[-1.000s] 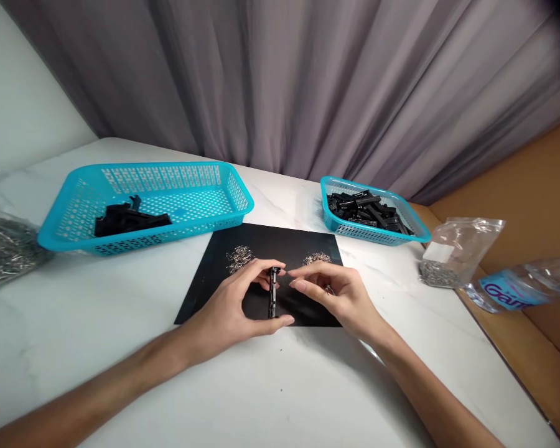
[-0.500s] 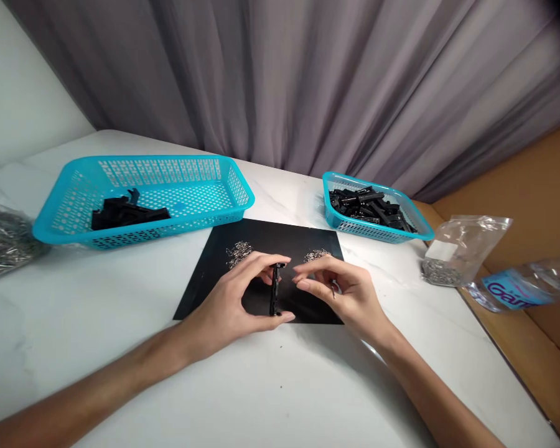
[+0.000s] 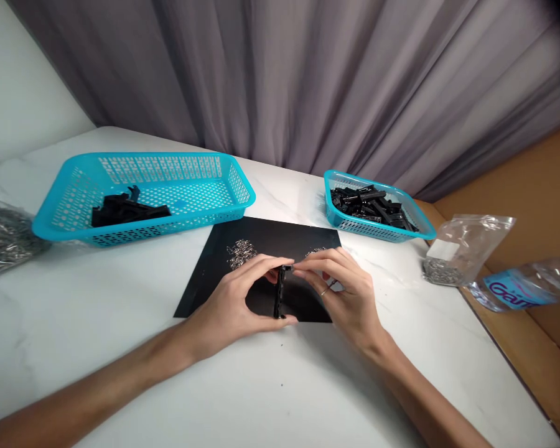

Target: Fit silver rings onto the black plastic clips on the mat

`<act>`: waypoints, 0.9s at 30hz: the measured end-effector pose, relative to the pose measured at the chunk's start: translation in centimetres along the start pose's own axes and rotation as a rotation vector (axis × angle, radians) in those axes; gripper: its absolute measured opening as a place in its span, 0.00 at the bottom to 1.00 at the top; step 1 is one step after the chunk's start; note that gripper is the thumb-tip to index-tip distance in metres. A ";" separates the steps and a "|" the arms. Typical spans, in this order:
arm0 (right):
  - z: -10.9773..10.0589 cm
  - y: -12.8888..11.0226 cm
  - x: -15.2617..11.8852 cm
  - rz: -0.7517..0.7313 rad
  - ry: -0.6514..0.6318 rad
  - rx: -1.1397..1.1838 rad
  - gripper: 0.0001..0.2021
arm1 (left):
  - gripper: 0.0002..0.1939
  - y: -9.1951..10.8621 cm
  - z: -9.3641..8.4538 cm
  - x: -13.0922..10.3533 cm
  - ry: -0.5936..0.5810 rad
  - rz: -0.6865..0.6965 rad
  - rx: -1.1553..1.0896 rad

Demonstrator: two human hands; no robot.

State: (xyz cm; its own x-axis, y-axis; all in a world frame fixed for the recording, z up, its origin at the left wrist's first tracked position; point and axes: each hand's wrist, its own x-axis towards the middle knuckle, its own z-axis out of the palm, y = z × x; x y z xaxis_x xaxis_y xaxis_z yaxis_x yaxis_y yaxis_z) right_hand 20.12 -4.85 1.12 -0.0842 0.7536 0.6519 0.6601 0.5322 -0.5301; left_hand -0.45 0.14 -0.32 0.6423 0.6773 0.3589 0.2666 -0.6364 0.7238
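My left hand (image 3: 233, 295) grips a narrow black plastic part (image 3: 279, 295) by its two ends, thumb below and fingers above, so that it stands upright over the black mat (image 3: 308, 305). At the part's upper end, the thumb and fingers of my right hand (image 3: 350, 292) are pinched together, touching or nearly touching it. Whatever lies in that pinch is too small or hidden to make out. Behind my left hand a pile of small shiny metal pieces (image 3: 241, 253) rests on the mat. A second pile of metal pieces (image 3: 315, 252) is partly covered by my right hand.
A large blue basket (image 3: 182, 223) with several black parts (image 3: 126, 210) stands at the left. A smaller blue basket (image 3: 378, 233) full of black parts is at the right. Bags of metal pieces (image 3: 4, 242) (image 3: 443, 270) flank them, and a plastic bottle (image 3: 518, 289) lies far right.
My right hand has moved left, bringing its pinched fingers to the upper end of the black part. The part and my left hand have shifted slightly right.
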 end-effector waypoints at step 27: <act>2.1 -2.7 -0.6 -0.068 0.181 -0.441 0.05 | 0.30 -0.1 0.3 -0.1 0.060 0.076 0.066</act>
State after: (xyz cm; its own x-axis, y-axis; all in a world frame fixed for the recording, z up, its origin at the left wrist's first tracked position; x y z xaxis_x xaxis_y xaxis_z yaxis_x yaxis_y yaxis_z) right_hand 16.81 -5.95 1.07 -0.0330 0.6228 0.7817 0.9145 0.3344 -0.2279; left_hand -0.34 -0.02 -0.65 0.6186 0.6461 0.4472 0.2668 -0.7080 0.6538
